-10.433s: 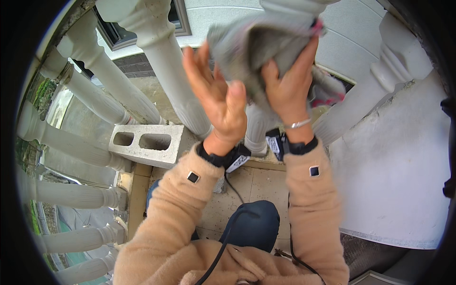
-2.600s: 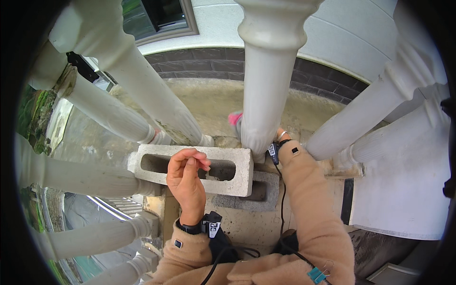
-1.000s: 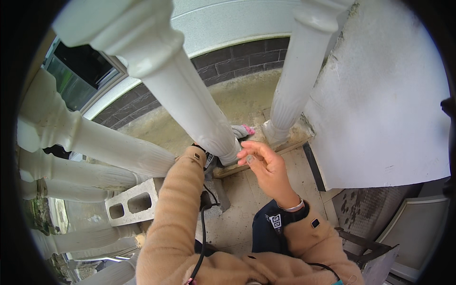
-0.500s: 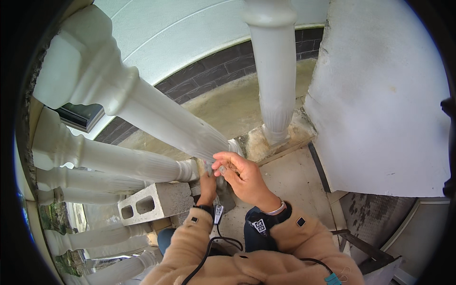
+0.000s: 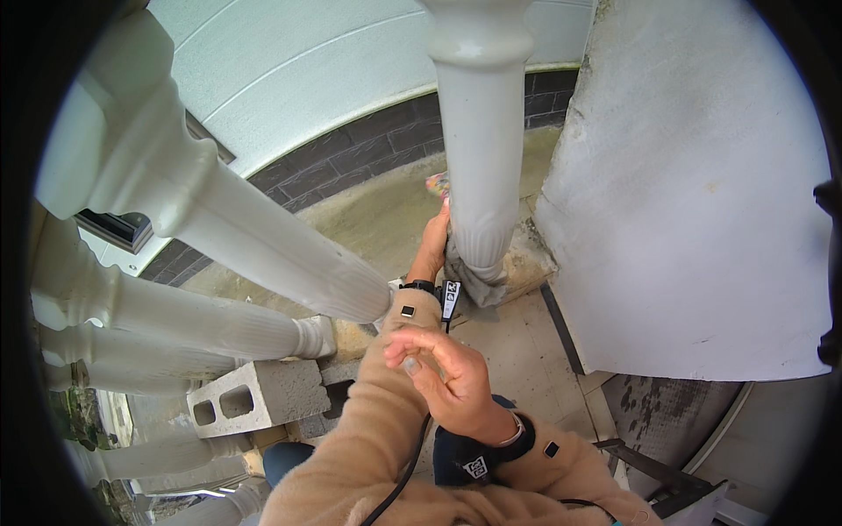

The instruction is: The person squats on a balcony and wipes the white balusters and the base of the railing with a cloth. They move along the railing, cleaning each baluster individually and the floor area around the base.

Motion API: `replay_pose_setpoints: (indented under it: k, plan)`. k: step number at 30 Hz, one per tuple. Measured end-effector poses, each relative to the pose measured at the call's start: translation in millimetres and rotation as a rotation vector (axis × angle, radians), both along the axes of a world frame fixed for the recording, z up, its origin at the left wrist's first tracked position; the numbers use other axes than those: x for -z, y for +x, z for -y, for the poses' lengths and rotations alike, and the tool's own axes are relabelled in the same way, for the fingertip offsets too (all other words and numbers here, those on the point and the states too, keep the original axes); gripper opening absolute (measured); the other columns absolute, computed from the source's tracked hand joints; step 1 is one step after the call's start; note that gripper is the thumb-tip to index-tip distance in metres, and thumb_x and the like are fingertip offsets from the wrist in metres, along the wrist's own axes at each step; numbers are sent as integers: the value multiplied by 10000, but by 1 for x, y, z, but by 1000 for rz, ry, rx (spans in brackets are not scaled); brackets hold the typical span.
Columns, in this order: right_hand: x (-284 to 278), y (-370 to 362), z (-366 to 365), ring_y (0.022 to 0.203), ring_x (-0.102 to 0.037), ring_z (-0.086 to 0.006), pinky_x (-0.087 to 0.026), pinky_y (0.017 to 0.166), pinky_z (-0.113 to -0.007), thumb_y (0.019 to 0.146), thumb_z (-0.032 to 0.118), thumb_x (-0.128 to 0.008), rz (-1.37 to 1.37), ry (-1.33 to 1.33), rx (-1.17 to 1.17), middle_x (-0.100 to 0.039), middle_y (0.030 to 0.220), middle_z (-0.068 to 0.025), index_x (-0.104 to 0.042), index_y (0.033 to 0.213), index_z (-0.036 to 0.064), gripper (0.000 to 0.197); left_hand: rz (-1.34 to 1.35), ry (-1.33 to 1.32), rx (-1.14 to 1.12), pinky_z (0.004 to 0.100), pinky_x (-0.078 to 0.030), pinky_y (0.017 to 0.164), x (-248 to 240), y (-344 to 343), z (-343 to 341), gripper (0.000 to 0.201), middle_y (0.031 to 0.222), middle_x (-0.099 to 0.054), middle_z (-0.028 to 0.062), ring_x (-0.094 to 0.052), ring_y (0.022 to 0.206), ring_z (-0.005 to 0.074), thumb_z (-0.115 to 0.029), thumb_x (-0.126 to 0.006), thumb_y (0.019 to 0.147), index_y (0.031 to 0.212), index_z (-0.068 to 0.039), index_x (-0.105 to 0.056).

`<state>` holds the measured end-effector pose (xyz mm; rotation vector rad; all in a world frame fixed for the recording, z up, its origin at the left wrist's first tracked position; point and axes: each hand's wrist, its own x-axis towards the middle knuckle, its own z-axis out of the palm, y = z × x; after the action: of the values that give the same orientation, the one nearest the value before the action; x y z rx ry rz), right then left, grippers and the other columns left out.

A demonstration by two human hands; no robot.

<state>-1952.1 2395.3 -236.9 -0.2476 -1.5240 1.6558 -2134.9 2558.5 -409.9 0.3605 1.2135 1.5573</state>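
My left hand reaches forward between two white balusters, against the left side of the fluted baluster. Its fingers are mostly hidden and appear closed on a rag. Grey, damp-looking cloth of this rag drapes round the baluster's foot, and a brightly patterned bit shows by the thumb. Whether the two parts are one piece I cannot tell. Nearer to me, my right hand hovers beside my left sleeve, its fingers loosely curled, thumb apart, nothing visible in it.
More white balusters slant across the left. A grey hollow concrete block stands by their feet. On the right is a large white panel, with a dark metal frame below it. A black cable crosses my lap.
My left hand has moved forward and right, from the nearer baluster's foot to the fluted baluster, with the rag now there. My right hand stays curled in nearly the same place. The view has shifted slightly.
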Motion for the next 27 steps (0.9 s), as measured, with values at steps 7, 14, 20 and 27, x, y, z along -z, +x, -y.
replay_pose_setpoints:
  k: [7, 14, 20, 27]
  plan:
    - [8, 14, -12, 895, -700, -179, -542, 750, -288, 935, -12, -582, 225, 74, -38, -710, 1041, -94, -600, 1283, 39, 352, -652, 0, 186, 408, -519, 877, 37, 2, -40, 607, 1043, -718, 246, -688, 952, 314, -482, -488, 1013, 1101, 79, -702]
    - [14, 12, -19, 870, -719, -175, -553, 768, -285, 959, 22, -581, 353, 118, -102, -733, 1012, -109, -613, 1256, 16, 299, -677, -60, 72, 434, -518, 854, 114, -14, -22, 637, 955, -709, 297, -694, 911, 373, -494, -480, 1002, 1036, 102, -705]
    - [33, -1, -24, 885, -696, -135, -555, 801, -283, 974, -10, -570, 276, 45, -56, -719, 1024, -91, -598, 1265, -21, 293, -850, -473, -164, 451, -498, 820, 114, 28, 45, 636, 959, -724, 239, -674, 908, 298, -497, -492, 1006, 983, 105, -696]
    - [38, -1, -23, 847, -649, -137, -539, 792, -277, 1000, -17, -526, -3, -43, 134, -686, 995, -101, -568, 1280, -46, 285, 107, 397, -530, 381, -522, 879, -98, 0, 45, 472, 1116, -700, 114, -670, 1007, 224, -399, -537, 1040, 1144, 45, -657]
